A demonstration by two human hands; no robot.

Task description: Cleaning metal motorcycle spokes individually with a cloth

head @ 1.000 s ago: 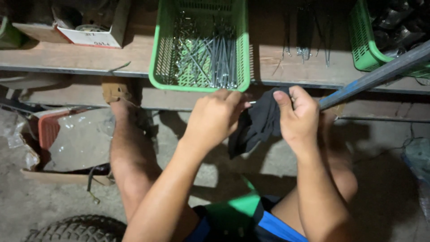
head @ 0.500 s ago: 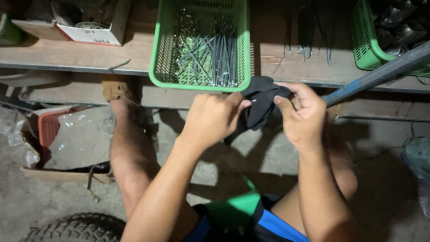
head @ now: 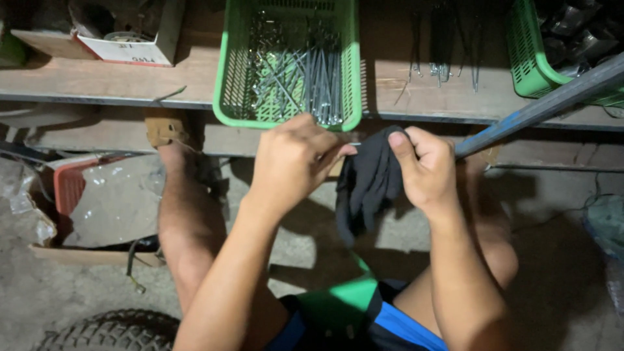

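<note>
Dim workshop, concrete floor (head: 78,305) below, wooden bench (head: 195,81) across the top of the frame. Centre top on the bench: green plastic basket (head: 224,78) holding long metal nails (head: 305,71). Upper right: second green basket (head: 523,52) with dark metal parts, partly cut off by the frame edge. Between the two baskets, thin dark tools (head: 448,45), too dim to name. Upper left: open cardboard box (head: 130,49).

Middle of the frame, just below the bench edge: black cloth glove (head: 367,185), hanging limp with fingers pointing down. Left hand (head: 292,162) closed, fingertips pinching the glove's upper left edge. Right hand (head: 426,169) closed on the glove's upper right side, thumb pressed over the cuff. Both hands clamped on the glove, close together.

Grey-blue metal bar (head: 552,101) slanting from upper right down behind the right hand. Left of centre: red crate (head: 68,188) with clear plastic sheet. Bottom left: rubber tyre (head: 110,331).
</note>
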